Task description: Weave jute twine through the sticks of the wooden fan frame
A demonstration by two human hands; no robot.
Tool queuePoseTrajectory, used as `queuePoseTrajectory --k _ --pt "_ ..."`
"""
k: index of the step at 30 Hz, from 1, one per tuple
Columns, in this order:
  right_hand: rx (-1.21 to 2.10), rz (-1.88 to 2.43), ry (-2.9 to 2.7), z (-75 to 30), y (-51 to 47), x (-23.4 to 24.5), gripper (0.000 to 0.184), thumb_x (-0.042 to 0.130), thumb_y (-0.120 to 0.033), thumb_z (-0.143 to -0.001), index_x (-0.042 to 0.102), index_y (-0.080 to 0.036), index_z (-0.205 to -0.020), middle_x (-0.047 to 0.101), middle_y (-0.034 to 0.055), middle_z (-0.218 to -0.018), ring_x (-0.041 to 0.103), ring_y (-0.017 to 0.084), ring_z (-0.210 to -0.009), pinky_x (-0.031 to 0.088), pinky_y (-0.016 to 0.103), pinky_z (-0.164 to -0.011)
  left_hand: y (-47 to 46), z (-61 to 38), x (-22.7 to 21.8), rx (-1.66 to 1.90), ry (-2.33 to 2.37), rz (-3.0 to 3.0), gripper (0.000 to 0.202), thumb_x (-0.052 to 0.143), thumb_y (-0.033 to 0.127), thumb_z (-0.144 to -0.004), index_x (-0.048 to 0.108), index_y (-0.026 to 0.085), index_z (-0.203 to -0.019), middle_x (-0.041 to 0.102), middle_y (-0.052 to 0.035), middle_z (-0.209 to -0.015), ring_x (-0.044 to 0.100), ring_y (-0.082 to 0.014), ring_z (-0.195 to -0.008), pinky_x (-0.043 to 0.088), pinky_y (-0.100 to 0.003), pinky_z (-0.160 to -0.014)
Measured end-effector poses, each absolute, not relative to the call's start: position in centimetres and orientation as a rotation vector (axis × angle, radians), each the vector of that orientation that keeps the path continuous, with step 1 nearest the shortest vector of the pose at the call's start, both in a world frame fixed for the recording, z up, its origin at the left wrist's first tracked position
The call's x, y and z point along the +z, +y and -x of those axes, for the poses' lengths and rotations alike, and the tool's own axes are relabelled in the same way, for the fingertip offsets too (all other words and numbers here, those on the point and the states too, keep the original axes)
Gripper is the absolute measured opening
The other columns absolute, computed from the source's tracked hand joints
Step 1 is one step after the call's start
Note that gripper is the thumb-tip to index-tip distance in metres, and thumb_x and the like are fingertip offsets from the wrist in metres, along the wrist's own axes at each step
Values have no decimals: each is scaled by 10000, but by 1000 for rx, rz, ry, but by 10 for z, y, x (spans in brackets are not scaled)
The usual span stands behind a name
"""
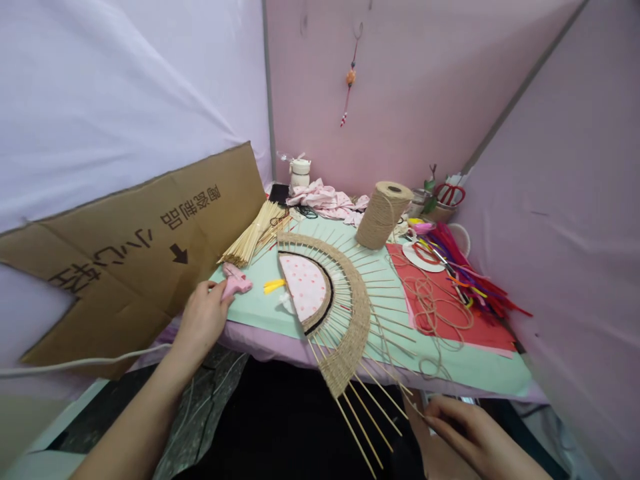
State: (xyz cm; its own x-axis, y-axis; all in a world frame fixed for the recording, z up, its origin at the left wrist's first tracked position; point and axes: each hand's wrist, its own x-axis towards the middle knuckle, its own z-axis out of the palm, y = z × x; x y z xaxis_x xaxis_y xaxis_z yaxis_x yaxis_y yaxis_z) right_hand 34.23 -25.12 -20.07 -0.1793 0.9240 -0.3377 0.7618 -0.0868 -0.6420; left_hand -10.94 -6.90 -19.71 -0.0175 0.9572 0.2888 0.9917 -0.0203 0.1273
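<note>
Holding twine (416,407) R hand (463,421), glue gun (236,280) L (201,319)

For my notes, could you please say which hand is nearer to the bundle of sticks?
Left: the left hand is just in front of the bundle of sticks; the right hand is farther, across the woven fan.

The table (240,319) is dressed in a mint-green sheet (465,375) over lilac cloth (265,351). It bears a bundle of thin sticks (250,235), a twine spool (379,220), a red sheet (483,328) and a semicircular woven fan (358,293).
</note>
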Motion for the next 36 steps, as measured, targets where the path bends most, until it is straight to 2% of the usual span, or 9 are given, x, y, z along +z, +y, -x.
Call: queuePoseTrajectory --k 5,11,15,18,20,23,28,32,36 --pt "1154 1859 -1956 -339 -252 -197 340 432 -417 -923 572 -180 -725 631 43 -740 573 170 -702 433 252 -655 -55 98 -201 -508 -2076 2014 388 440 301 -903 646 115 -1173 583 -181 -1109 584 -303 -989 464 -416 -916" --pt "1148 1859 -1924 -332 -251 -186 333 446 -423 -928 577 -183 -738 642 40 -755 580 169 -712 436 257 -673 -43 78 -196 -508 -2136 1948 348 417 299 -916 649 103 -1087 590 -194 -1074 579 -325 -971 474 -441 -859" --pt "1139 1873 -1910 -331 -252 -185 335 454 -433 -924 576 -185 -734 644 39 -759 585 169 -717 437 250 -664 -51 82 -196 -610 -2177 1940 415 475 323 -892 583 110 -1231 545 -229 -1185 556 -373 -1076 458 -499 -897" --pt "1153 1866 -1926 -332 -250 -188 352 436 -448 -930 584 -183 -752 649 46 -767 586 172 -716 445 253 -666 -66 93 -199 -696 -2192 1964 585 514 336 -872 429 52 -1377 517 -267 -1250 513 -407 -1173 431 -524 -951" --pt "1161 1851 -1940 -332 -249 -190 360 434 -452 -928 588 -181 -747 649 50 -755 588 176 -709 452 256 -663 -76 100 -202 -738 -2158 1982 610 501 339 -876 387 23 -1385 526 -268 -1258 503 -398 -1191 415 -517 -985" --pt "1155 1816 -1945 -333 -246 -195 359 445 -454 -918 591 -183 -732 647 52 -736 596 182 -709 465 254 -659 -87 104 -207 -802 -2108 1975 516 468 328 -890 452 23 -1306 561 -241 -1217 528 -366 -1140 416 -488 -1001" --pt "1135 1782 -1951 -337 -245 -202 386 453 -480 -907 589 -189 -694 633 45 -691 586 176 -675 475 244 -633 -93 101 -214 -937 -2056 1953 388 416 292 -923 550 84 -1222 575 -181 -1158 544 -313 -1121 436 -430 -1004" --pt "1098 1790 -1940 -338 -245 -203 400 462 -500 -897 589 -192 -676 626 44 -679 582 177 -667 484 242 -624 -93 105 -223 -1026 -2043 1958 357 387 323 -954 638 156 -1145 585 -138 -1178 559 -278 -1127 450 -406 -1004" --pt "1127 1770 -1946 -337 -244 -205 395 454 -505 -904 604 -198 -706 649 47 -720 602 180 -698 495 243 -651 -93 110 -227 -1081 -2055 1946 358 385 345 -963 661 159 -1096 606 -131 -1197 570 -266 -1123 449 -402 -1014"
